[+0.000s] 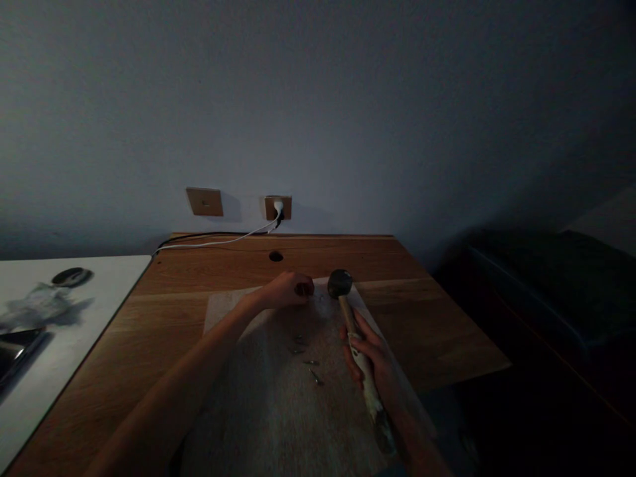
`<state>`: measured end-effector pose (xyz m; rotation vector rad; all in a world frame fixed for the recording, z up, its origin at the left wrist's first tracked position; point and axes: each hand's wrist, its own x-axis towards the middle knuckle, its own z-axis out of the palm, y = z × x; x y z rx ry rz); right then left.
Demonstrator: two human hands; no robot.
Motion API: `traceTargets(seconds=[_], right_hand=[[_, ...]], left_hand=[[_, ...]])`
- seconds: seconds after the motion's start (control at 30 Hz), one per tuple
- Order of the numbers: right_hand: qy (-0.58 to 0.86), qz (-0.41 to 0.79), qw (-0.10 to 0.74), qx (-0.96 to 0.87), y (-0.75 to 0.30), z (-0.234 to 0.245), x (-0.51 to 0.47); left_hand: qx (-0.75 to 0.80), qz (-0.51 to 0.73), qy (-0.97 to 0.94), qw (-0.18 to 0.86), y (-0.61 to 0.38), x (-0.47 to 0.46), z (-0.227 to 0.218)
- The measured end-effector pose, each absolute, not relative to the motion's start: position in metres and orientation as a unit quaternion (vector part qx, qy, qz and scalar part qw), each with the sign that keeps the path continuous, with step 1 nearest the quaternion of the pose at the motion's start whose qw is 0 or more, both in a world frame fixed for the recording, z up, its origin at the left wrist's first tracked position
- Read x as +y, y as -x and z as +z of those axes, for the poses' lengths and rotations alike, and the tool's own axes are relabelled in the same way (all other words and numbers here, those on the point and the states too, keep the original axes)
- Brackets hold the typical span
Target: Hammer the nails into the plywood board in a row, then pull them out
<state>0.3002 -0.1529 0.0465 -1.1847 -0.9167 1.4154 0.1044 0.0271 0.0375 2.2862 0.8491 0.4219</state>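
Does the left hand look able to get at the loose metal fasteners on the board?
Probably yes: the fasteners lie uncovered on the board, nothing seems to stand between them and the left hand, and the hammer in the right hand is off to one side.

Surroundings: wall power, side table

Pale wall (318, 99) ahead of me, two brownish plates: left wall plate (204, 201), type unclear; right one's a power socket (269, 212) with a white plug (279, 207) in it. White cable (209, 244) and black cable (199, 234) run left along the rear of my wooden desk (183, 270), behind its round cable hole (275, 256). On my left, white tabletop (114, 278): dark disc (72, 277), crumpled clear plastic (42, 305), black shiny-edged object (17, 351) cut off by the frame. Far right: dark padded shape (591, 285), too dim to identify.
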Motion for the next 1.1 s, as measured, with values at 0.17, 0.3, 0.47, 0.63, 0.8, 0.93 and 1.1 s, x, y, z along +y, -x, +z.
traceTargets(seconds=[0.17,0.3,0.47,0.63,0.8,0.93,1.1], right_hand=[[0.484,0.586,0.519,-0.391,-0.302,0.043,-0.153],[0.470,0.592,0.507,-0.413,-0.303,0.041,-0.152],[0.480,0.589,0.495,-0.422,-0.302,0.046,-0.153],[0.467,0.601,0.493,-0.422,-0.301,0.048,-0.154],[0.460,0.609,0.477,-0.436,-0.297,0.054,-0.153],[0.451,0.624,0.467,-0.436,-0.293,0.055,-0.154],[0.430,0.642,0.472,-0.425,-0.291,0.044,-0.156]], left_hand=[[0.308,0.164,-0.879,0.326,-0.103,0.029,0.034],[0.295,0.166,-0.885,0.320,-0.103,0.030,0.031],[0.291,0.168,-0.884,0.324,-0.103,0.028,0.023],[0.317,0.191,-0.859,0.354,-0.103,0.024,0.015],[0.350,0.221,-0.831,0.371,-0.103,0.020,0.014],[0.344,0.228,-0.830,0.374,-0.103,0.017,0.016],[0.357,0.245,-0.825,0.363,-0.103,0.017,0.015]])
